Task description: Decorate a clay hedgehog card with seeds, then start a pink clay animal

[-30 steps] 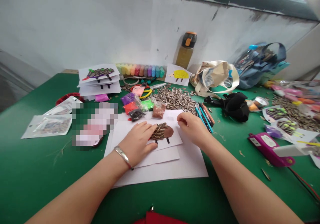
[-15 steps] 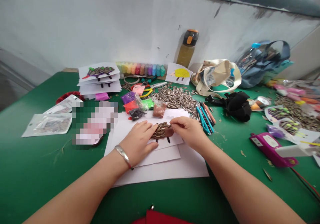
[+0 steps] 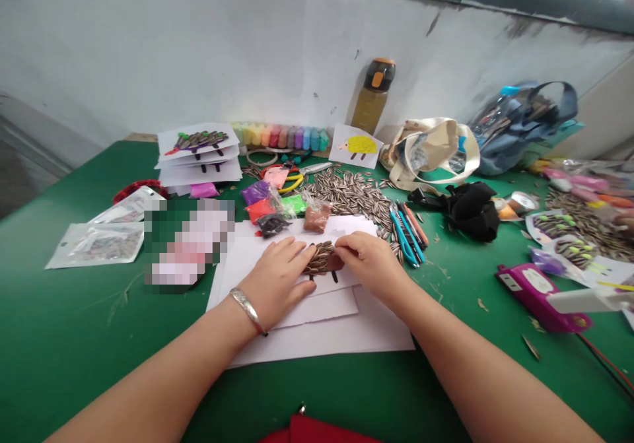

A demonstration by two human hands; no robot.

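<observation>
On a stack of white paper (image 3: 317, 350) lies a small animal figure of brown clay (image 3: 335, 263), its left part covered with overlapping striped sunflower seeds (image 3: 318, 258). Short black legs show below it. My left hand (image 3: 277, 274) rests flat on the sheet, fingers spread, fingertips at the figure's left end. My right hand (image 3: 369, 261) is closed in a pinch at the bare clay on the right end; whatever lies between its fingertips is hidden. Just behind the paper is a bag of brown clay (image 3: 317, 217), beside bags of black clay (image 3: 273, 224) and red clay (image 3: 258, 210).
Loose sunflower seeds (image 3: 347, 189) are heaped behind my hands. Pens (image 3: 406, 235) lie to the right, near a black pouch (image 3: 473, 212) and a magenta glue-gun-like device (image 3: 539, 298). Finished pictures (image 3: 198, 159) are stacked back left. A bottle (image 3: 372, 96) stands against the wall.
My right fingertips have moved slightly lower at the figure's right end. My left hand keeps its place on the paper. The view has shifted very little.
</observation>
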